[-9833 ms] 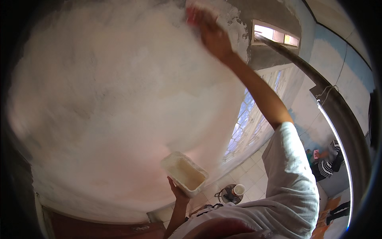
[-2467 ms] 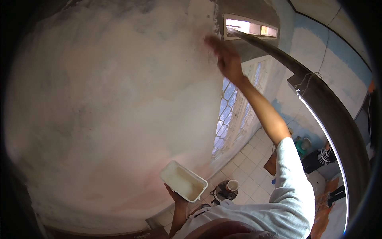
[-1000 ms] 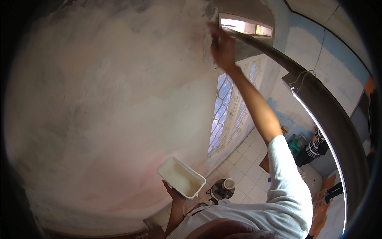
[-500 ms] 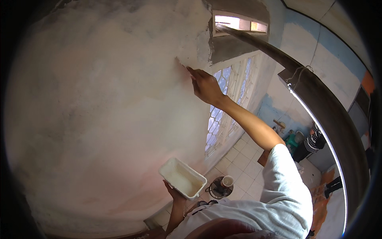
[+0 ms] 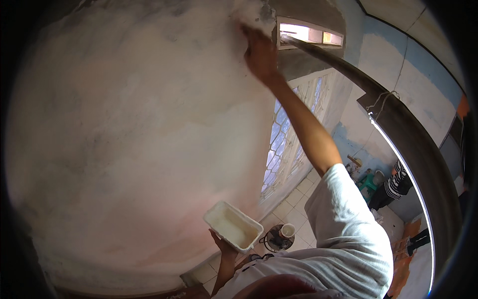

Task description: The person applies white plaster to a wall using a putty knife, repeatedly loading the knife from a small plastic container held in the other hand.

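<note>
Holding a pale rectangular tub, left hand supports it from its near side, fingers spread against the outer wall. Tub: rounded corners, raised rim, whitish smeared interior; located in front of the lower wall, well below the right hand. Right hand raised to the upper wall, just left of a slim window; fingers bent but motion-blurred, so finger opening and any held object cannot be told. Wall finish: cloudy, off-white, pinkish low down.
</note>
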